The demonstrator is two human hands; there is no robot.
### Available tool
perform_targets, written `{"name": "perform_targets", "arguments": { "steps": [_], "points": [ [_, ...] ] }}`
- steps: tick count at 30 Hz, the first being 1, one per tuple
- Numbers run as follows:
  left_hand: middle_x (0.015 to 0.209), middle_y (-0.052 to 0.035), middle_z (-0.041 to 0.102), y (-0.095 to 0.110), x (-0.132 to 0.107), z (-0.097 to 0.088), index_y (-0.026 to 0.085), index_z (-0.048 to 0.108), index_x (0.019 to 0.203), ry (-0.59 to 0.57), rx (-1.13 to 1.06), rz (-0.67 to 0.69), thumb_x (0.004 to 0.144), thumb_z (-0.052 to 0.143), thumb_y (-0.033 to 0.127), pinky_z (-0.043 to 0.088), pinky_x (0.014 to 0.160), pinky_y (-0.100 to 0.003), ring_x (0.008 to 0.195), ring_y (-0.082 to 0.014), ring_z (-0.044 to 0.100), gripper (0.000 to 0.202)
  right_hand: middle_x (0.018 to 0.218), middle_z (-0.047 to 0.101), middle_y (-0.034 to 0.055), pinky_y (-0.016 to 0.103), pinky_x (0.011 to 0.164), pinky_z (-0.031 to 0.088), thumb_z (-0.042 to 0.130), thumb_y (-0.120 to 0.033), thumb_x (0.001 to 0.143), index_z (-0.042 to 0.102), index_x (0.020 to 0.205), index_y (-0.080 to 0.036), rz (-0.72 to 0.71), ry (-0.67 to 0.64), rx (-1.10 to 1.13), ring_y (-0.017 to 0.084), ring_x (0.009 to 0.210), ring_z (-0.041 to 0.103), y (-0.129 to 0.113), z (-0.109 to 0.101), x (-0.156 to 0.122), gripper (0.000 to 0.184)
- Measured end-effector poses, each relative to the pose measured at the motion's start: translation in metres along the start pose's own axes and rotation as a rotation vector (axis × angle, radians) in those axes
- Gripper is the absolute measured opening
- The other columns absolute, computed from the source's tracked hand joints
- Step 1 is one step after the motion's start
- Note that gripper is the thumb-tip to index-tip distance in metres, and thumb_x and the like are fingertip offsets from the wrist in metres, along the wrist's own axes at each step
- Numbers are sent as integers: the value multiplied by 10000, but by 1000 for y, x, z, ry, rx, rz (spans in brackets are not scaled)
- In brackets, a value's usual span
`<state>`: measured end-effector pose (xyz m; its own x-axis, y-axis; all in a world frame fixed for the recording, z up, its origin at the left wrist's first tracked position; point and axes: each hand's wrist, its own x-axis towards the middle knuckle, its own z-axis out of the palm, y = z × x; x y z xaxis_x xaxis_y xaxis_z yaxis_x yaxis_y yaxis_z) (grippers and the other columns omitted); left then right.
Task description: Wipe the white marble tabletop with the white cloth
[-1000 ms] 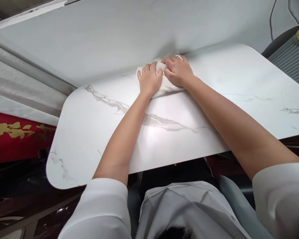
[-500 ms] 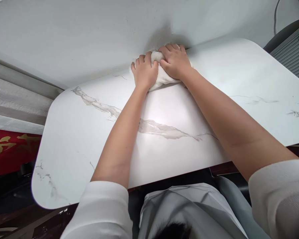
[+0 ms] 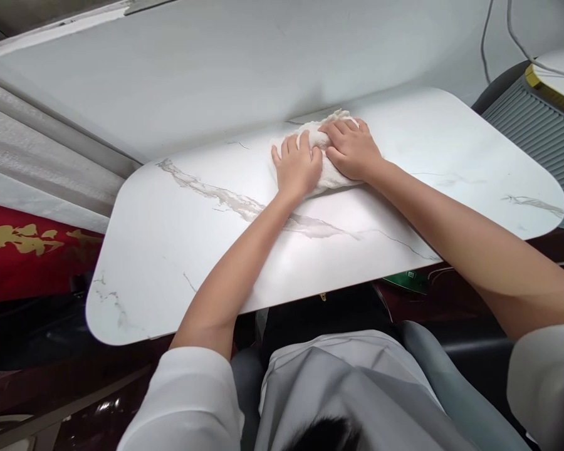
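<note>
A crumpled white cloth [image 3: 334,174], thick and fluffy like a towel, lies on a white table [image 3: 160,263] with grey marble veins. It is near the table's back edge, by the wall. My left hand [image 3: 297,166] presses on the cloth's left part, fingers bent over it. On the right part, my right hand [image 3: 353,149] grips the cloth the same way, its fingertips towards the back. Both arms reach forward over the tabletop, and the two hands are close together. The cloth's underside is hidden.
A pale wall [image 3: 244,69] runs along the table's back. A grey ribbed object [image 3: 526,125] with a yellow edge stands at the right, under hanging cables [image 3: 485,44]. At the left are a whitish curtain-like fabric [image 3: 42,138] and a red cloth with gold figures [image 3: 23,263].
Both hands have drawn the cloth back from the wall, a little towards me across the tabletop. The view has shifted, showing more of the wall and of the table's right end.
</note>
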<state>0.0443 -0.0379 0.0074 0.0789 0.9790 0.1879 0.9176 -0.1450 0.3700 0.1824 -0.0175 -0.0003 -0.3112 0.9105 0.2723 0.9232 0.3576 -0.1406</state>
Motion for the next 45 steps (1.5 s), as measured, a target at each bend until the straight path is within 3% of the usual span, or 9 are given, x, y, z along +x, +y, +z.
{"name": "perform_targets", "arguments": {
  "steps": [8, 17, 21, 25, 29, 33, 41, 45],
  "points": [
    [1513, -76, 446, 30, -65, -3, 244, 430, 1447, -25, 16, 78, 973, 366, 299, 128, 1220, -502, 1439, -236, 323, 482, 1393, 487, 100, 526, 1140, 205, 273, -276, 933, 418, 1397, -213, -46, 33, -34, 274, 1310, 410, 1, -22, -80, 489],
    [1540, -107, 401, 57, -136, -9, 186, 412, 1452, -91, 28, 278, 986, 375, 322, 128, 1227, -525, 1458, -248, 290, 487, 1358, 509, 117, 563, 1130, 235, 298, -269, 911, 425, 1357, -190, -8, 58, -62, 285, 1276, 454, -11, -56, -176, 470],
    [1539, -121, 397, 67, -153, -8, 162, 402, 1460, -117, 20, 337, 988, 378, 336, 132, 1226, -540, 1460, -259, 282, 503, 1349, 520, 120, 561, 1126, 258, 292, -265, 906, 424, 1340, -199, 22, 83, -104, 289, 1262, 474, -15, -65, -202, 458],
    [1538, -138, 391, 73, -157, -7, 142, 396, 1467, -139, 9, 366, 987, 363, 334, 141, 1223, -558, 1459, -277, 280, 518, 1344, 521, 116, 559, 1129, 250, 304, -271, 896, 415, 1360, -223, 53, 83, -112, 299, 1259, 477, -16, -68, -210, 479],
    [1540, -136, 387, 75, -151, -7, 158, 405, 1469, -150, -17, 350, 976, 357, 334, 125, 1232, -550, 1460, -281, 277, 525, 1343, 518, 119, 591, 1111, 248, 325, -272, 864, 427, 1372, -228, 95, 73, -98, 323, 1256, 465, -12, -64, -202, 520],
    [1543, -101, 389, 74, -131, -3, 207, 417, 1459, -163, -45, 331, 968, 378, 324, 98, 1241, -520, 1464, -277, 274, 507, 1343, 517, 124, 602, 1098, 247, 322, -284, 864, 451, 1356, -217, 117, 53, -103, 333, 1257, 452, -3, -59, -182, 513],
    [1523, -32, 422, 70, -44, 17, 268, 429, 1436, -148, -79, 253, 968, 362, 321, 85, 1240, -444, 1470, -220, 258, 475, 1327, 523, 136, 537, 1111, 230, 302, -316, 912, 472, 1303, -182, 162, 19, -88, 297, 1243, 424, 36, -41, -105, 447],
    [1496, -40, 451, 66, -3, 26, 214, 419, 1436, -125, -109, 216, 958, 350, 306, 91, 1225, -462, 1435, -223, 304, 491, 1327, 532, 106, 540, 1086, 171, 168, -397, 989, 419, 1345, -262, 152, 8, -38, 301, 1262, 360, 62, -23, -59, 456]
  ]
}}
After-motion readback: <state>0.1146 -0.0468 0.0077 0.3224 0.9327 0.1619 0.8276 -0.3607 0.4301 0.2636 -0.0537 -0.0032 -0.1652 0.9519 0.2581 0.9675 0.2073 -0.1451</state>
